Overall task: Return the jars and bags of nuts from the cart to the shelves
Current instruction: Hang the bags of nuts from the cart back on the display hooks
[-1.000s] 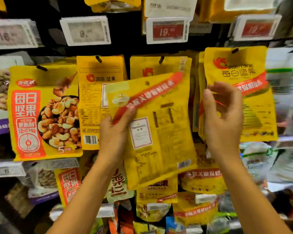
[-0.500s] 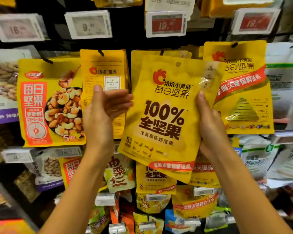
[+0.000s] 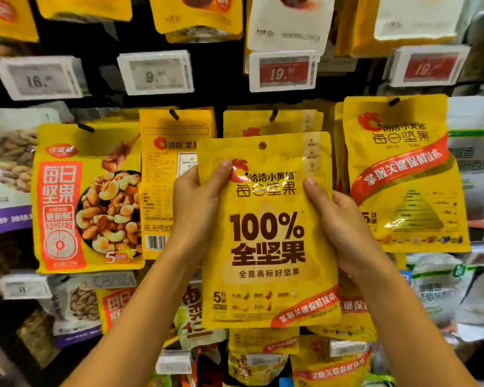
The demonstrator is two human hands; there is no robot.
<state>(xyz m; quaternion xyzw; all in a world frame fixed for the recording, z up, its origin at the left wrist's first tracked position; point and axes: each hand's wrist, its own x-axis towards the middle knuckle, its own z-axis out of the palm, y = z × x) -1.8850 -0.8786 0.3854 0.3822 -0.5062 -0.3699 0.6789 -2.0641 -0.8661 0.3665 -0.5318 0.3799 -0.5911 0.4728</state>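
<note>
Item: yellow nut bag [image 3: 267,241], flat pouch printed "100%" in dark brown with a red rooster logo and a red band at the lower right corner. It is upright, front to the camera, and held in front of the middle peg row of the display. A round hang hole [image 3: 262,145] sits at its top centre.

Left hand [image 3: 196,202]: grips the bag's upper left edge, thumb on the front beside the logo and fingers behind the pouch.

Right hand [image 3: 338,219]: grips the upper right edge, thumb on the front and fingers out of sight behind.

Directly behind: hanging yellow bag [image 3: 271,121] on a black hook, mostly covered by the held pouch. Whether the two touch cannot be told.

Left neighbours: barcode-side yellow bag [image 3: 162,191], hung back outward, then the mixed-nut bag [image 3: 87,196] with a red panel and a picture of cashews.

Right neighbour: red-banded yellow bag [image 3: 403,177], hanging face out.

Above: four price tags. Grey tag "16" [image 3: 39,76], grey tag "9" [image 3: 157,71], red tag "19" [image 3: 284,71], and a blurred red tag [image 3: 430,65].

Below: further yellow and white pouches, partly hidden by both forearms.
</note>
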